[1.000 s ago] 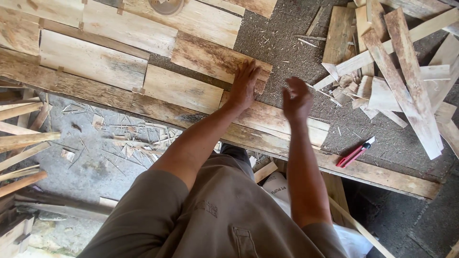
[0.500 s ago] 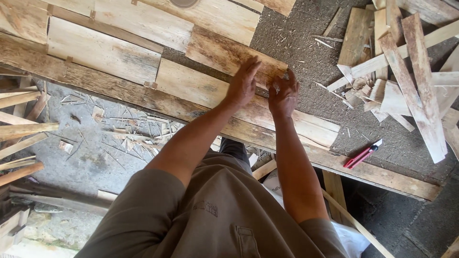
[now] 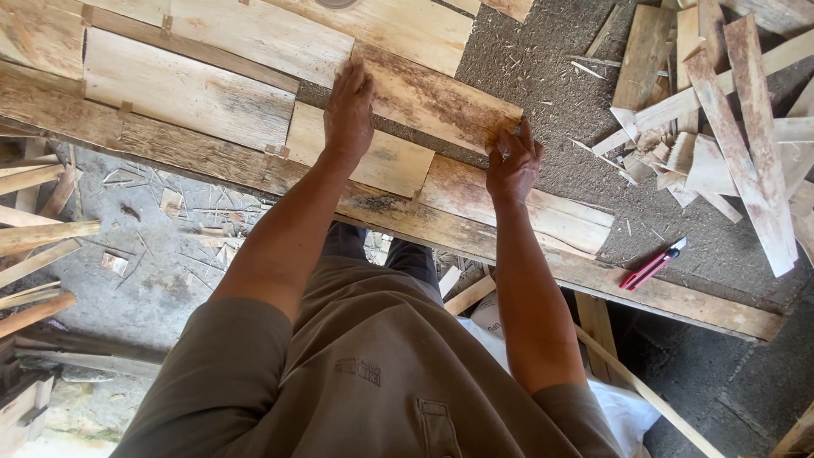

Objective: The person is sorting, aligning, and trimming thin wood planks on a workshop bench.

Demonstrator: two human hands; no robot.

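Where sawdust coats the bench point(image 3: 543, 51), both hands point(image 3: 349, 106) hold a stained board point(image 3: 437, 93).

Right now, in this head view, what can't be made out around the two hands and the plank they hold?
- Left hand: its palm side on the stained plank is hidden by the hand itself.
- Right hand: fingertips curl over the plank's end, hidden by the wood.
- Round object at the top edge: cut off by the frame.
- Scrap wood pile: runs past the right edge.
- Red utility knife: blade too small to tell.
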